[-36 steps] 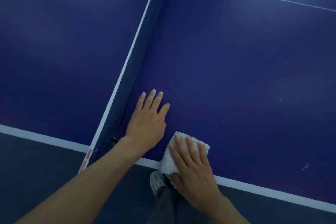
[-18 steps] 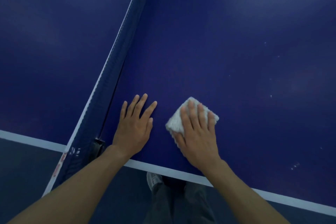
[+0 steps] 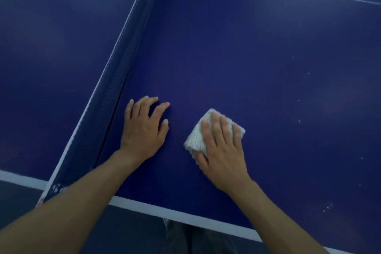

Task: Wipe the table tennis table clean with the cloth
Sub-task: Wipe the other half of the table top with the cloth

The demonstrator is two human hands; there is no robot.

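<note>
Slid cloth [image 3: 197, 137] farther in from the edge line [image 3: 144, 205], right hand [image 3: 223, 152] pressing it flat, ungripped. Arched left hand [image 3: 144, 133] onto fingertips beside net [image 3: 123, 64], holding nothing.

Cloth [image 3: 198, 138]: white, nubbly terry weave; table top [image 3: 247, 57]: smooth blue, faint sheen, dust-specked; net [image 3: 123, 64]: dark mesh, white tape-edged
</note>
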